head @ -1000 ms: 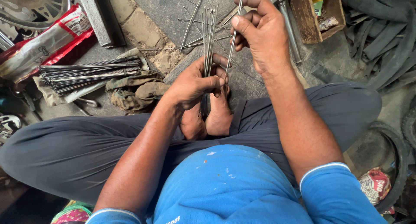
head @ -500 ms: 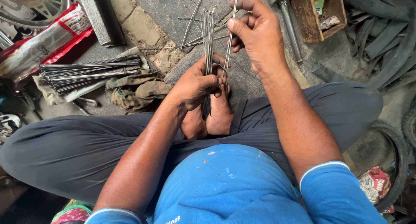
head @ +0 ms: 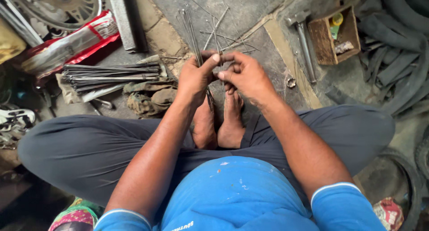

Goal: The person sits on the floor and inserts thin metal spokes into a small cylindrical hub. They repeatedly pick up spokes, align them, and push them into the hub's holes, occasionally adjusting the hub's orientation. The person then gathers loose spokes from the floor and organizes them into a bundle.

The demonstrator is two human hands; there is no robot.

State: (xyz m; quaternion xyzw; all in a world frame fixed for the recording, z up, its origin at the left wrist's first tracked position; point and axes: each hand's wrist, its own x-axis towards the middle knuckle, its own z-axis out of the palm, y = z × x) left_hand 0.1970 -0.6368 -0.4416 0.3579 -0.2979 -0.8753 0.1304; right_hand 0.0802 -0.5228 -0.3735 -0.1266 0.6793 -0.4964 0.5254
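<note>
I sit cross-legged on the ground with my bare feet [head: 219, 123] together in front of me. My left hand [head: 194, 77] grips a bunch of thin metal spokes [head: 190, 27] that stands upright and points away from me. Close beside it, my right hand [head: 246, 74] pinches a single spoke [head: 216, 34] between thumb and fingers. The two hands touch each other just above my toes.
A bundle of spokes [head: 111, 73] lies on a rag at the left, by a red packet [head: 67, 45]. Loose spokes [head: 232, 36] lie on the stone ahead. A hammer [head: 303, 34], a small wooden box [head: 333, 34] and rubber tyres [head: 397, 56] sit at the right.
My right hand has come down from high ahead of me to meet my left hand, bringing its spoke to the bunch. The view has tilted slightly.
</note>
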